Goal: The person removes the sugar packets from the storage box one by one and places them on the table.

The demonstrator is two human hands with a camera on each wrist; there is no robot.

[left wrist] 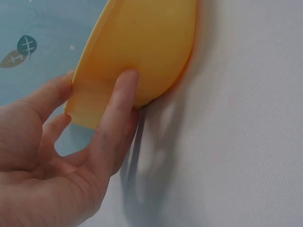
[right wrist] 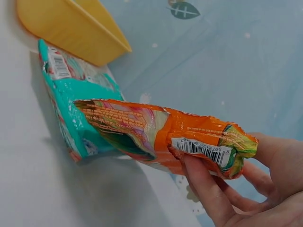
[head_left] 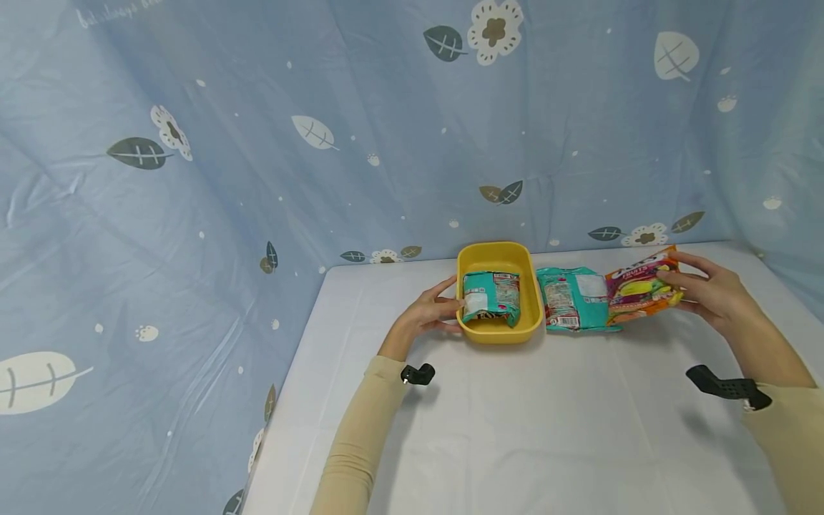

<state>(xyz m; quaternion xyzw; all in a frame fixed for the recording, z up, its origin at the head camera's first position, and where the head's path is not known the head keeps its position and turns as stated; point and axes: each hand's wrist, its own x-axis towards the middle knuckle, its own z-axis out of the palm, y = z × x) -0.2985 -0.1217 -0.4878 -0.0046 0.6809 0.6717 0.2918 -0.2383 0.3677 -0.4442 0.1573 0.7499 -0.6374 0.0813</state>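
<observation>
At the yellow container (head_left: 492,337), my left hand (head_left: 433,309) grips the left side with fingers spread along rim and outer wall. In the left wrist view the fingertips (left wrist: 127,80) lie against the yellow wall. Inside the container lies a teal snack packet (head_left: 492,293). My right hand (head_left: 714,290) pinches an orange and purple fruit candy packet (head_left: 644,286) by its right end, tilted. Its barcode faces the right wrist view. The packet's left end overlaps a second teal snack packet (head_left: 576,297), which lies on the table right of the container.
A white cloth covers the table (head_left: 515,422). Blue curtain (head_left: 412,143) with leaf and flower prints hangs behind and on the left, meeting the table's back edge just beyond the container. A black wrist strap mount (head_left: 727,386) sits on the right forearm.
</observation>
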